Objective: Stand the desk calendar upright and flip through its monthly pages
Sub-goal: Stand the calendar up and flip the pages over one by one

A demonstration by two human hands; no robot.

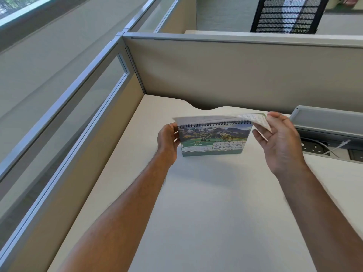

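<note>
The desk calendar (213,141) stands upright on the white desk (206,203), spiral binding along its top. Its front page shows a mountain photo and a green band reading JUNE. My left hand (168,142) grips the calendar's left edge near the binding. My right hand (279,142) holds one lifted page (253,119) by its right corner, raised over the binding and curling, blurred by motion.
Beige cubicle partitions (225,73) close the desk at the back and left. A grey cable tray (326,120) with an open lid, sockets and white cables sits at the right. A black mesh chair back (286,14) shows beyond the partition.
</note>
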